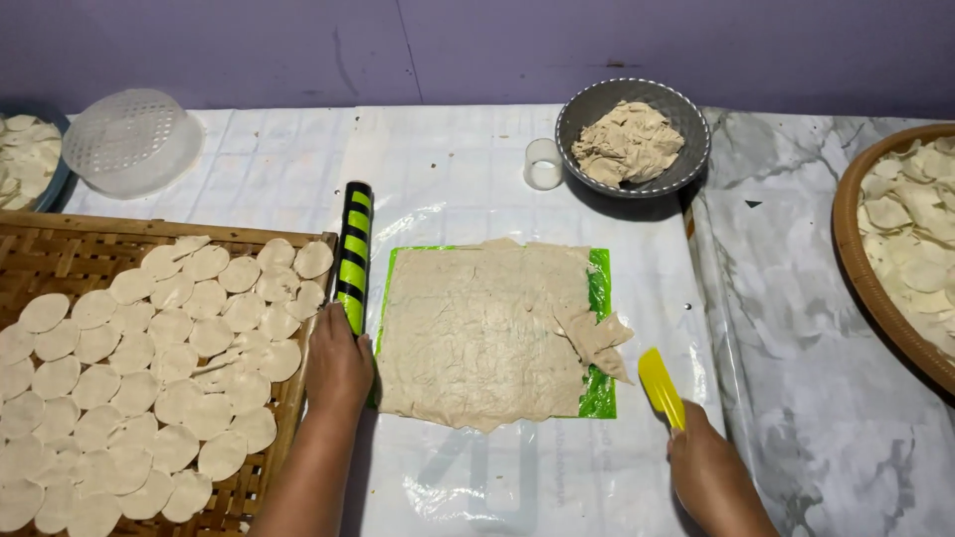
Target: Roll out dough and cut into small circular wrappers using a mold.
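Observation:
A thin sheet of rolled beige dough [477,328] lies on a green plastic mat [599,283] in the middle of the table, its right edge torn and folded over. My left hand [338,363] grips the near end of a rolling pin striped black and green [353,244], which lies along the dough's left side. My right hand [708,467] holds a yellow scraper [660,386] just right of the dough's lower right corner.
A woven bamboo tray [60,254] with several round dough discs sits at the left. A grey bowl of dough scraps [633,139], a small clear cup [543,163] and an upturned white strainer [131,142] stand at the back. Another basket of discs [900,234] is at the right.

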